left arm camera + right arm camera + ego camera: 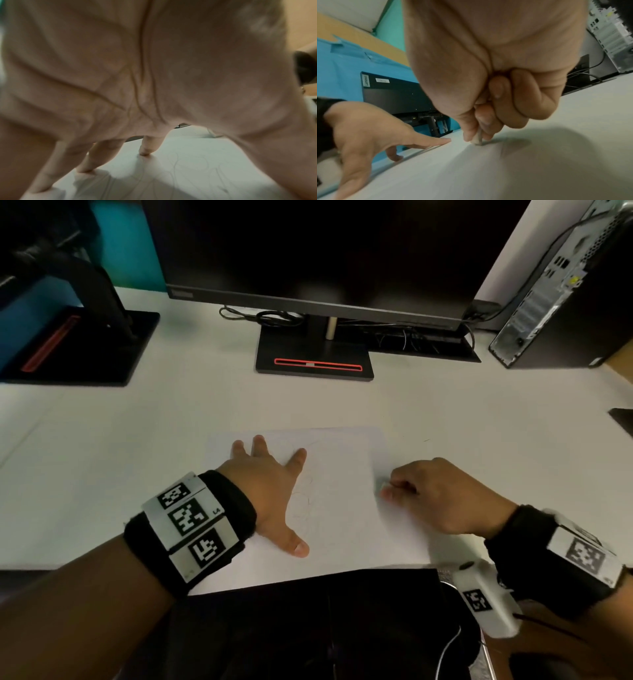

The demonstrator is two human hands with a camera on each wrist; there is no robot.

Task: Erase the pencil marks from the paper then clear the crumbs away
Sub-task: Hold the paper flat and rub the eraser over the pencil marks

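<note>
A white sheet of paper [342, 501] with faint looping pencil marks [303, 501] lies on the white desk. My left hand [270, 484] lies flat on the sheet's left part, fingers spread and pressing it down. In the left wrist view its fingertips [145, 152] touch the paper [197, 169] beside the pencil loops. My right hand [394, 489] pinches a small white eraser [383, 485] near the sheet's right edge. Seen from the right wrist, the eraser [477, 140] sits between thumb and finger, its tip on the paper [505, 169].
A dark monitor [318, 251] on a black stand [313, 357] rises behind the paper. A second stand [82, 344] sits at the back left, a computer tower [561, 292] at the back right. The desk's front edge [308, 578] runs just below my hands.
</note>
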